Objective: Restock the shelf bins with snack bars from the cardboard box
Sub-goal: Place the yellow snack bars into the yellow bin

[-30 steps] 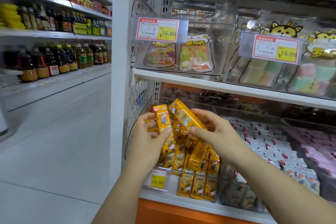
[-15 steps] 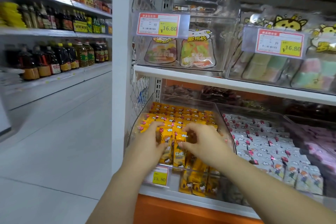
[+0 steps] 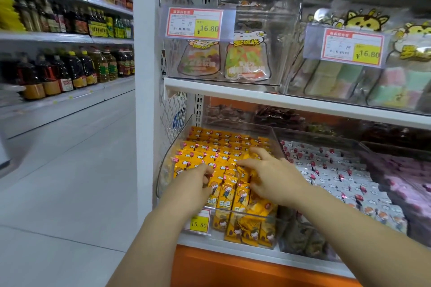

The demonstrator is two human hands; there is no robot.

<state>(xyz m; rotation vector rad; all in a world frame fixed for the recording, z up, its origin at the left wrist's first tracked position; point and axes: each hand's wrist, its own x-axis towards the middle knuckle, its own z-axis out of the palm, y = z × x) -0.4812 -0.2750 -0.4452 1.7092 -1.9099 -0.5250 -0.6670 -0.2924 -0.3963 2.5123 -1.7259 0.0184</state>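
A clear plastic bin (image 3: 173,149) on the lower shelf holds several rows of yellow snack bars (image 3: 217,147). Both my hands are inside the bin, on top of the bars near its front. My left hand (image 3: 194,185) rests with its fingertips against the upright front bars, fingers loosely bent. My right hand (image 3: 268,176) lies spread over the bars on the right side, its fingers straight and touching the wrappers. More yellow bars (image 3: 245,228) stand behind the bin's front wall. The cardboard box is out of view.
A price tag reading 15.80 (image 3: 198,223) hangs on the bin front. Right of it is a bin of white-wrapped bars (image 3: 338,170), then pink packs (image 3: 410,182). The shelf above (image 3: 256,98) carries candy bins. An aisle floor (image 3: 70,170) and bottle shelves lie left.
My hands, which held a few yellow bars up above the bin a second ago, have come down into it. The bars now lie among the others and my right fingers have spread.
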